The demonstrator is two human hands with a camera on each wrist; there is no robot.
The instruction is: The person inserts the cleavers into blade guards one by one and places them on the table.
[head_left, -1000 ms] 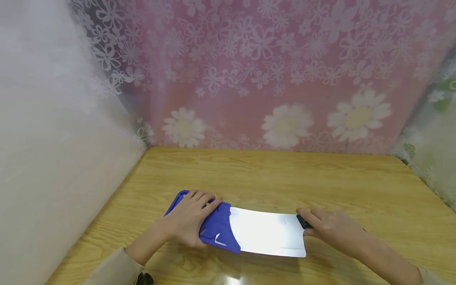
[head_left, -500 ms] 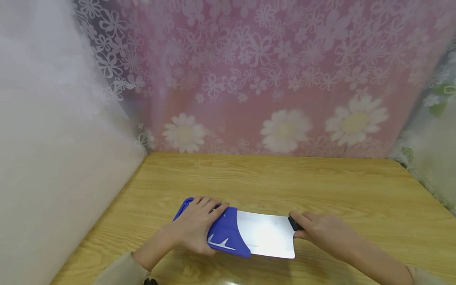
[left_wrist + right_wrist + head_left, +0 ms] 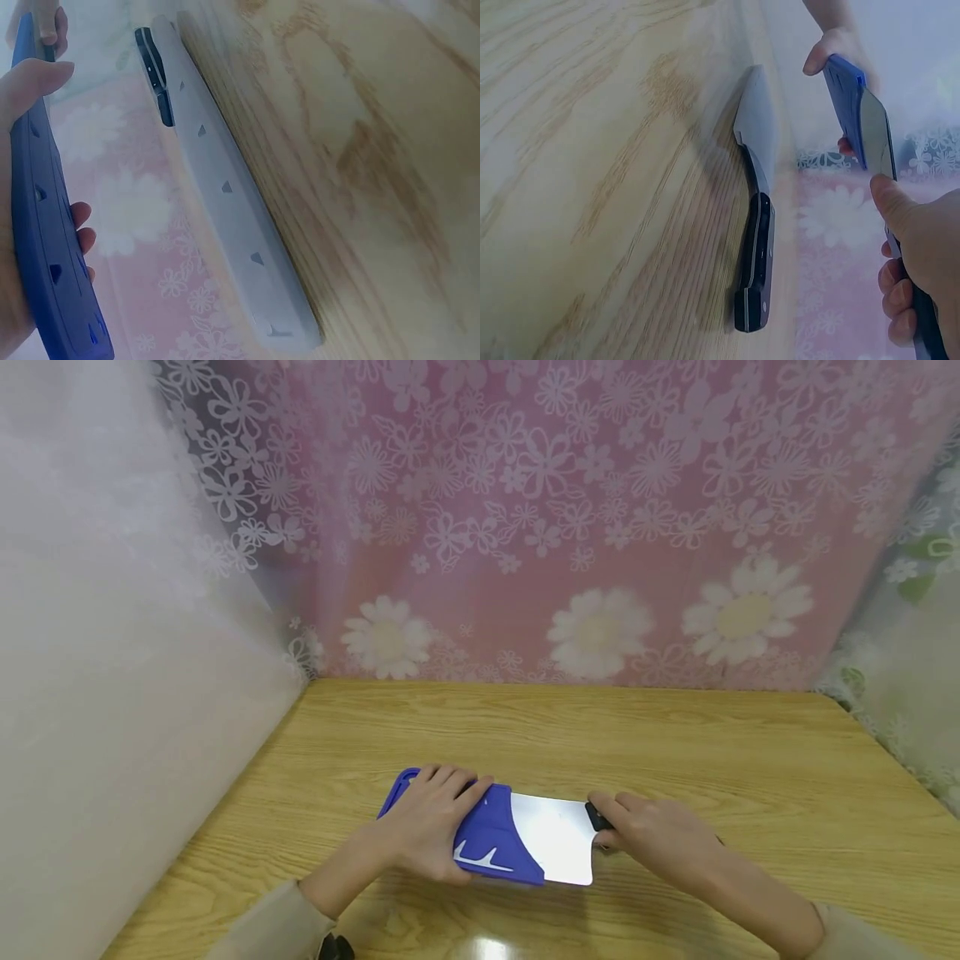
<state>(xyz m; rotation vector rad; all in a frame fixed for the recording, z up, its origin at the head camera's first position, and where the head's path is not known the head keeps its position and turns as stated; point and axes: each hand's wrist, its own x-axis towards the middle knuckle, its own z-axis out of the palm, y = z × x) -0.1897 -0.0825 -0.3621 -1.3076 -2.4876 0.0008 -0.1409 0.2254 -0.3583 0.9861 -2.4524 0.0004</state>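
Note:
My left hand (image 3: 423, 827) grips a blue blade sheath (image 3: 495, 831), fingers over its top edge and thumb below. My right hand (image 3: 660, 839) holds a cleaver (image 3: 558, 831) by its black handle (image 3: 926, 322), with the thumb against the base of the blade in the right wrist view. Part of the shiny blade sits inside the sheath; a short stretch shows between sheath and hand. In the wrist views, a second knife (image 3: 759, 240) with a black riveted handle appears beside the held one, above the wood. Its blade part looks like a pale grey sheath (image 3: 229, 195) with triangular slots.
A wood-grain table (image 3: 570, 727) spreads beneath both hands. Behind it hangs a pink flowered curtain (image 3: 480, 568). A white sheet (image 3: 127, 693) stands on the left, and a pale flowered sheet (image 3: 922, 677) on the right.
My right hand has moved left, pushing the cleaver deeper into the blue sheath. Much less blade shows now. The left hand and sheath have shifted slightly right in the head view.

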